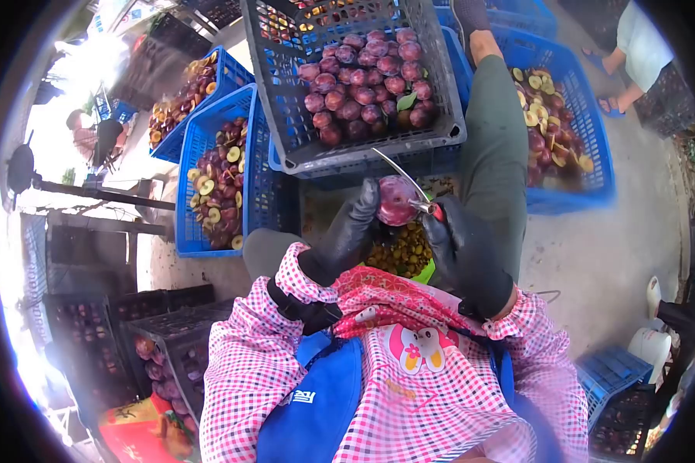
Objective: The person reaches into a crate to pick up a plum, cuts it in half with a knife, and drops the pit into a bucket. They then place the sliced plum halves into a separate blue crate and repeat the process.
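Note:
My left hand (pixel 353 231), in a black glove, grips a whole dark red plum (pixel 396 202) between its fingers. In my right hand (pixel 471 251), also gloved in black, is a curved knife (pixel 400 170) with a red handle. Its thin blade points up and forward and overlaps the plum's right side in this view. Below both hands sits a green-rimmed container (pixel 427 272) with many small brownish-yellow pieces in it. Just ahead, a black plastic crate (pixel 278 108) stands tilted towards me, with a heap of whole plums (pixel 363 85) inside.
Blue crates of cut plums stand at the left (pixel 185 208), further back left (pixel 224 73) and at the right (pixel 594 147). Stacked dark crates (pixel 181 332) hold plums at lower left. Another person's feet (pixel 614 85) show at upper right.

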A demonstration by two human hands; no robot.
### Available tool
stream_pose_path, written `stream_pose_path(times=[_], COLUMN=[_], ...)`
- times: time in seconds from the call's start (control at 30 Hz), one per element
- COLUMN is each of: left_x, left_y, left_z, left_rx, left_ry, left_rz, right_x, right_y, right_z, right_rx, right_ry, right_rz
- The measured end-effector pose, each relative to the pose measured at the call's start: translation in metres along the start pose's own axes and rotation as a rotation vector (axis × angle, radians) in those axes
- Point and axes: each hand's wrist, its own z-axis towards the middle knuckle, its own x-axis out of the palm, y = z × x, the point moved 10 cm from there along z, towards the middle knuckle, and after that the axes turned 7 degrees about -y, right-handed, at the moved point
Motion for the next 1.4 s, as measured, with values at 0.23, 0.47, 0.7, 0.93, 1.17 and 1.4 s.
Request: stream_pose_path(times=[0.23, 0.47, 0.7, 0.93, 1.17, 1.4], left_x=[0.003, 0.004, 0.002, -0.022, -0.028, -0.026], left_y=[-0.003, -0.001, -0.008, 0.004, -0.003, -0.011], left_z=[-0.014, -0.017, 0.003, 0.017, 0.008, 0.005], left_rx=[0.125, 0.189, 0.355, 0.104, 0.197, 0.194], left_ry=[0.082, 0.102, 0.153, 0.048, 0.013, 0.017], left_rz=[0.093, 0.4, 0.939, -0.177, 0.352, 0.447], right_x=[0.017, 0.015, 0.027, 0.042, 0.019, 0.027], right_y=[0.002, -0.011, -0.046, -0.072, -0.039, -0.034], right_z=[-0.011, -0.016, -0.02, -0.032, -0.025, -0.033], right_rx=[-0.032, -0.047, 0.34, 0.662, 0.183, 0.058], right_ry=[0.093, 0.061, 0.225, 0.224, 0.119, 0.104], right_rz=[-0.076, -0.106, 0.364, 0.708, 0.089, -0.055])
